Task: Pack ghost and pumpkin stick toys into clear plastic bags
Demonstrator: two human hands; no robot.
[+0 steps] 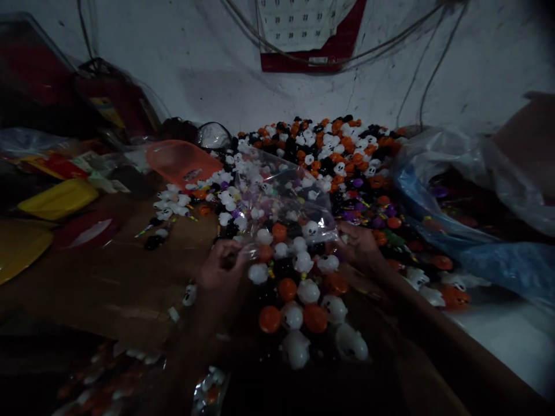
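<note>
In dim light, left hand (222, 266) and right hand (359, 245) seem to pinch the clear bag (289, 199) closely, spreading it, toys (308, 292) on its near side; next calls for even tension

This seems to be a small packing workshop: a big heap of small ghost figures (332, 141) covers the tabletop (108, 283), below a stained wall (217, 86) with calendar (299, 26).

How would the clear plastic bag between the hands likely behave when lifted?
The clear bag is probably floppy, since its see-through film creases near the left hand. It seems likely light, looking thin. Its bright glare suggests a smooth, perhaps slippery surface.
</note>
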